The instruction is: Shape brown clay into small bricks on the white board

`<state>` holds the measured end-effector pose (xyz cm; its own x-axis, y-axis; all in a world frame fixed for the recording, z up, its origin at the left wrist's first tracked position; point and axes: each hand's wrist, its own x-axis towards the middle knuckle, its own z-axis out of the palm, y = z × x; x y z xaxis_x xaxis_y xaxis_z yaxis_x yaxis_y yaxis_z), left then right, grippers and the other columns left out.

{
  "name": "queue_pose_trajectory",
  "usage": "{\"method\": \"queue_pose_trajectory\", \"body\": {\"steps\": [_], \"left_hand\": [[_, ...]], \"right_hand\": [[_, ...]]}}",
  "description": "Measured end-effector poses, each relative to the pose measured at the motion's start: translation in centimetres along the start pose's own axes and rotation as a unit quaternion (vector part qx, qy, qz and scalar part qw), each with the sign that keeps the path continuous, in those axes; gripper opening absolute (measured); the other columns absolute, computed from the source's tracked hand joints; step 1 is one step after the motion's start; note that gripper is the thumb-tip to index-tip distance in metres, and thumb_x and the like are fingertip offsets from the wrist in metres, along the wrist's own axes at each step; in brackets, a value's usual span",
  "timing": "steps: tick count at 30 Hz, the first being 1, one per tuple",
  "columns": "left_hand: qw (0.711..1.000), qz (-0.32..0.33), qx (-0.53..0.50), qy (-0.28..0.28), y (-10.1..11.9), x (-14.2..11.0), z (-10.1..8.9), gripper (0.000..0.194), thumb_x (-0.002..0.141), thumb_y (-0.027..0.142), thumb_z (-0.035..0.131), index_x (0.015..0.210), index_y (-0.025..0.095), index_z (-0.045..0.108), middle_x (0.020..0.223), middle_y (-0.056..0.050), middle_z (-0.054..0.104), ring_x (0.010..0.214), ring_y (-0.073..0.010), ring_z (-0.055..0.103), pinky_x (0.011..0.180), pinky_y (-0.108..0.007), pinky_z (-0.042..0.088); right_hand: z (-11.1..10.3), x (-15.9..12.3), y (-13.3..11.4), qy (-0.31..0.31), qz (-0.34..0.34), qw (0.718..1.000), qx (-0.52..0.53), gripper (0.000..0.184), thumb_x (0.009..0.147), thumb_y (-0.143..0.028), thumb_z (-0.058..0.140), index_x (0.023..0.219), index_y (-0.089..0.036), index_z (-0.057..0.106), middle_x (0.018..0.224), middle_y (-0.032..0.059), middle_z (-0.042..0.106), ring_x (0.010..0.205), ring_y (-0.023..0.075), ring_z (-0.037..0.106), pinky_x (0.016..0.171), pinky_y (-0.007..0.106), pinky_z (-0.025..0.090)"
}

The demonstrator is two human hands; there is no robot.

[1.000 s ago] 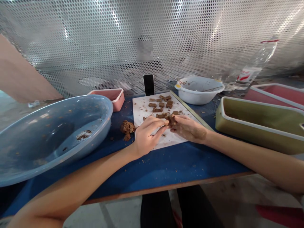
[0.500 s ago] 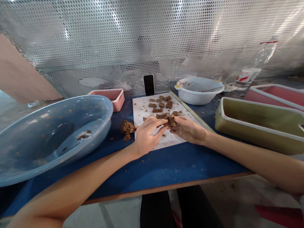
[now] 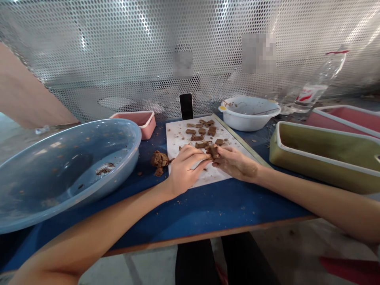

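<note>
One brown lump (image 3: 213, 151) is gripped between the fingertips of both hands, over the near half of the white sheet (image 3: 178, 136). The fingers and thumb of the left hand (image 3: 186, 170) close in at its left side, while those of the right hand (image 3: 237, 163) hold its right side. Small brown pieces (image 3: 196, 138) lie on the sheet beyond the hands, and a crumbly clump (image 3: 159, 159) sits by its left edge on the blue table (image 3: 208, 209).

Left of the sheet, the big blue basin (image 3: 59, 194) holds dark bits at its bottom; a pink box (image 3: 148, 128) stands behind it. Right of the sheet's far end, the white bowl (image 3: 247, 122) has brown smears inside. Further right of the sheet is a green box (image 3: 314, 162).
</note>
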<state>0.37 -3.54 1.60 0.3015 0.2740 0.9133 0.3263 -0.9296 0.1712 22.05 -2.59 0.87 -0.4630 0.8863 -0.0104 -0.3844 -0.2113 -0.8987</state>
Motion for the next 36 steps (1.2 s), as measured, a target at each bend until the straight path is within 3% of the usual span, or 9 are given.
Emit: {"method": "queue_pose_trajectory", "body": {"steps": [16, 36], "left_hand": [[1.000, 0.001, 0.021, -0.011, 0.14, -0.07, -0.08, 0.009, 0.101, 0.022, 0.080, 0.110, 0.023, 0.076, 0.099, -0.004, 0.079, 0.092, -0.0197, 0.072, 0.083, -0.038, 0.064], [0.999, 0.025, 0.027, -0.014, -0.31, -0.33, 0.21, 0.012, 0.102, 0.019, 0.078, 0.112, 0.023, 0.074, 0.098, -0.003, 0.077, 0.092, -0.0199, 0.069, 0.084, -0.038, 0.063]], "right_hand": [[0.52, -0.26, -0.15, -0.001, -0.005, 1.000, -0.002, 0.035, 0.084, -0.052, 0.094, 0.084, -0.024, 0.073, 0.086, 0.0006, 0.066, 0.084, 0.0173, 0.058, 0.083, 0.034, 0.044], [0.32, -0.13, 0.07, -0.005, -0.013, 1.000, -0.006, 0.033, 0.084, -0.052, 0.094, 0.089, -0.023, 0.078, 0.084, -0.0001, 0.067, 0.082, 0.0152, 0.059, 0.082, 0.033, 0.046]]}}
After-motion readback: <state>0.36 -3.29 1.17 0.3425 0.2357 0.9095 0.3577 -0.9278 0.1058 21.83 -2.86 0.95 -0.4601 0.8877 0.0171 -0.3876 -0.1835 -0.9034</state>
